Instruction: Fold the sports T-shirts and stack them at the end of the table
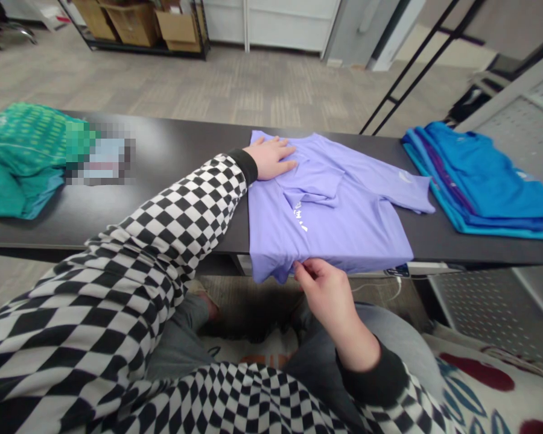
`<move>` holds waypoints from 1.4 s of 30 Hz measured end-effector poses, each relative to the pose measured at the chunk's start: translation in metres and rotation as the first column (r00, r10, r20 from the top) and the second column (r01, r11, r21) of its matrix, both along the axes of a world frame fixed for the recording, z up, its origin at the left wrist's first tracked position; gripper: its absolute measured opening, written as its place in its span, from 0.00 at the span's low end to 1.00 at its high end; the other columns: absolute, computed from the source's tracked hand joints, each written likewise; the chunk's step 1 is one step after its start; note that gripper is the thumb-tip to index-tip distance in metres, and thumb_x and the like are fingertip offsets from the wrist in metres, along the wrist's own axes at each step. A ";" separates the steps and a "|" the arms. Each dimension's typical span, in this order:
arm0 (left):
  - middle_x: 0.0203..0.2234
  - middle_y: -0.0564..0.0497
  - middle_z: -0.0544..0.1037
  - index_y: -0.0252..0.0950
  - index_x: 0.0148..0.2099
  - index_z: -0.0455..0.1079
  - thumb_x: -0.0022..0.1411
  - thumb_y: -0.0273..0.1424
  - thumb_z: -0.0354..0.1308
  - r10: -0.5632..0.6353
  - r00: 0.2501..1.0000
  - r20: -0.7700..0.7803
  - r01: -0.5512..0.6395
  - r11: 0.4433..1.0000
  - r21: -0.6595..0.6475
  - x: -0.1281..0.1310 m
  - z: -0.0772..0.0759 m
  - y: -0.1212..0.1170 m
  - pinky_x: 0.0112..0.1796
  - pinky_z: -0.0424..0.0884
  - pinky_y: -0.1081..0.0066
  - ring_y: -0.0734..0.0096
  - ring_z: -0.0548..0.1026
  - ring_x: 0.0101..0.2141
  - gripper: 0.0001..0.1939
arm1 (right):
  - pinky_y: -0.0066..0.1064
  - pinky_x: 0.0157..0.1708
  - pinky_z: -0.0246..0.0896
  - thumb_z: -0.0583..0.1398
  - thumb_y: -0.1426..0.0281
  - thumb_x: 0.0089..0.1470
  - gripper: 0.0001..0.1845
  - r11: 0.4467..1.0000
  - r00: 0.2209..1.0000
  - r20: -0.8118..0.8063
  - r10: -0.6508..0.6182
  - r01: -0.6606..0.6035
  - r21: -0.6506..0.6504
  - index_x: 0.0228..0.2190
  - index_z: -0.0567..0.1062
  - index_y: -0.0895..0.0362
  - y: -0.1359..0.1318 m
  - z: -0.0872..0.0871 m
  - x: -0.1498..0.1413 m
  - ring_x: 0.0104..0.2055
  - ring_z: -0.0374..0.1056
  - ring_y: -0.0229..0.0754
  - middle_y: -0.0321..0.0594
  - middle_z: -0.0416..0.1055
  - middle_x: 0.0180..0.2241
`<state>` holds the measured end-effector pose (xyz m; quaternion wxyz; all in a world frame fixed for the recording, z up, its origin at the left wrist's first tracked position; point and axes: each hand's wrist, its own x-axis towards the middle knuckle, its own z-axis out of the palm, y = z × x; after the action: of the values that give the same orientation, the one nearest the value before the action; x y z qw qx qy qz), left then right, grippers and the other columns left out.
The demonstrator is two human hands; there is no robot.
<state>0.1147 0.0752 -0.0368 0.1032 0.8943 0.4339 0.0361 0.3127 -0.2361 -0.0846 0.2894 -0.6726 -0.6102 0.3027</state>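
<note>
A lavender T-shirt lies partly folded on the dark table, one short sleeve stretched out to the right and its lower edge hanging over the front. White lettering shows on its chest, half covered by a fold. My left hand rests flat on the shirt's upper left part, fingers spread. Down at the table's front edge, my right hand pinches the hanging hem between thumb and fingers.
Folded blue and purple shirts are stacked at the right end of the table. Green clothes lie at the left, beside a blurred-out flat item. A white cable hangs below the front edge. Cardboard boxes stand on a rack behind.
</note>
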 end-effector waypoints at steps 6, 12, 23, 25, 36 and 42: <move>0.84 0.48 0.54 0.50 0.85 0.55 0.79 0.57 0.42 0.006 1.000 -0.005 -0.006 1.000 0.001 0.000 0.000 0.000 0.78 0.41 0.38 0.41 0.50 0.81 0.40 | 0.35 0.31 0.59 0.62 0.58 0.68 0.18 0.999 0.999 0.014 0.042 -0.042 -0.027 0.28 0.77 0.51 -0.002 0.003 0.006 0.26 0.73 0.45 0.40 0.79 0.25; 0.84 0.52 0.55 0.53 0.85 0.54 0.79 0.56 0.44 0.016 1.000 0.011 -0.016 1.000 0.000 -0.001 -0.002 0.001 0.77 0.39 0.37 0.37 0.49 0.81 0.40 | 0.36 0.34 0.62 0.58 0.60 0.69 0.16 0.992 0.994 0.021 0.104 -0.102 -0.070 0.31 0.79 0.51 -0.001 0.012 0.012 0.31 0.77 0.48 0.43 0.83 0.30; 0.84 0.47 0.54 0.48 0.85 0.55 0.78 0.56 0.43 0.001 1.000 0.010 -0.001 1.000 -0.006 0.000 0.000 0.000 0.77 0.40 0.37 0.39 0.50 0.81 0.41 | 0.34 0.31 0.59 0.66 0.51 0.65 0.21 0.957 0.978 -0.151 0.143 -0.175 -0.230 0.29 0.80 0.54 0.013 -0.024 0.014 0.27 0.70 0.44 0.36 0.76 0.24; 0.84 0.48 0.54 0.50 0.85 0.55 0.78 0.56 0.43 -0.002 1.000 0.020 0.002 1.000 -0.009 0.000 -0.001 0.001 0.77 0.39 0.37 0.39 0.50 0.81 0.41 | 0.35 0.33 0.61 0.66 0.55 0.65 0.18 0.955 0.978 -0.066 0.196 -0.206 -0.214 0.30 0.81 0.54 0.015 -0.024 0.016 0.29 0.73 0.46 0.38 0.79 0.26; 0.84 0.47 0.54 0.48 0.84 0.57 0.78 0.57 0.43 0.005 1.000 0.025 -0.004 1.000 -0.018 0.001 0.000 0.000 0.78 0.40 0.38 0.40 0.49 0.81 0.41 | 0.34 0.36 0.62 0.66 0.71 0.60 0.04 0.933 0.924 0.179 0.339 -0.306 -0.189 0.35 0.84 0.57 0.018 -0.032 0.016 0.34 0.77 0.48 0.47 0.85 0.34; 0.84 0.48 0.54 0.49 0.84 0.57 0.78 0.57 0.43 0.002 1.000 0.028 -0.002 1.000 -0.018 0.000 0.000 0.001 0.78 0.40 0.37 0.40 0.49 0.81 0.40 | 0.34 0.38 0.66 0.67 0.72 0.60 0.06 0.924 0.928 0.124 0.351 -0.321 -0.210 0.39 0.86 0.57 0.019 -0.025 0.018 0.38 0.81 0.51 0.49 0.87 0.38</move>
<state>0.1150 0.0761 -0.0372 0.1171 0.8923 0.4336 0.0447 0.3303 -0.2172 -0.1100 0.1193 -0.6039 -0.7068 0.3487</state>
